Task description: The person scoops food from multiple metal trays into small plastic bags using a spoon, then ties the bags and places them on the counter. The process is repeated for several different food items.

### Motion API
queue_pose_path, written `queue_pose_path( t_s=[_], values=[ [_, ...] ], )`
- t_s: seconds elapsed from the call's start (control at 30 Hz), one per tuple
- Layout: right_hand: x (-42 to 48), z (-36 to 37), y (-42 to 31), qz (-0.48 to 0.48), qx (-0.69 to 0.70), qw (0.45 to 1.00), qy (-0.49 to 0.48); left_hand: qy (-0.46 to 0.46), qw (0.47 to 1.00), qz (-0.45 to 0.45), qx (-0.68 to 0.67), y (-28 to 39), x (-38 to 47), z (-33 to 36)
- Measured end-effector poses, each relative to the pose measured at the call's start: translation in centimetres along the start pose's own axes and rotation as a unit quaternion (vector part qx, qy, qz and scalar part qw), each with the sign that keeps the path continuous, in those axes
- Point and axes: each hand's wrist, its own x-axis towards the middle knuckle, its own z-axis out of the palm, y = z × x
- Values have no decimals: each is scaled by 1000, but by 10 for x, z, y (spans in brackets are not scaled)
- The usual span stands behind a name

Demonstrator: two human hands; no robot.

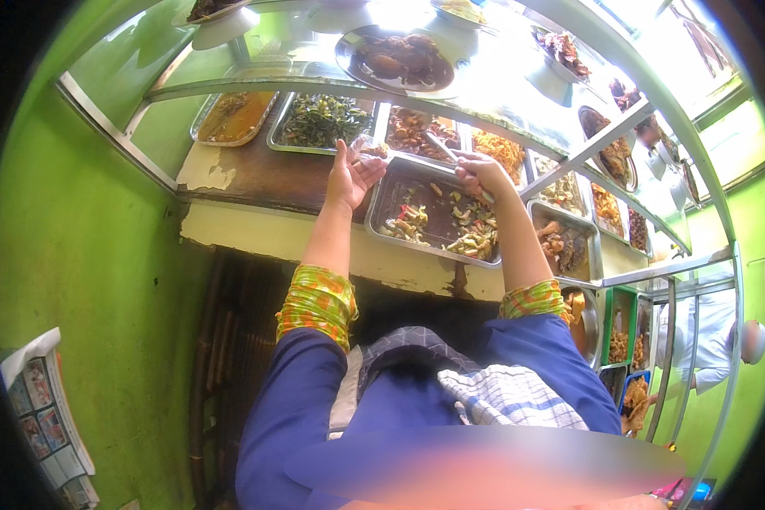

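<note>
My left hand (355,180) is palm up, holding a small clear plastic bag (371,148) with some food inside, over the front edge of the tray of dark leafy greens (324,124). In my right hand (481,173) is the handle of a metal serving spoon (443,146), whose far end reaches over the tray of brown saucy food (414,131). Below my hands lies a metal tray of mixed vegetables (408,226), its middle showing bare metal. Beside it, a tray of orange shreds (498,150) stands behind my right hand.
A glass shelf edge (357,89) on a metal frame runs above the trays, bearing an oval platter of brown food (398,60). At left is a tray of orange broth (234,118); at right, a tray of fish and meat pieces (564,245). A person in white (701,338) is beyond the frame.
</note>
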Motion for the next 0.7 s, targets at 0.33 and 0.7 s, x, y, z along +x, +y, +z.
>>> queue_pose_path(
  t_s=[0.33, 0.7],
  values=[
    [-36, 100, 84, -169, -429, 881, 105, -6, 999, 33, -12, 7, 4, -2],
    [-60, 91, 109, -356, -375, 840, 166, -64, 996, 16, -55, 22, 2, -23]
  ],
)
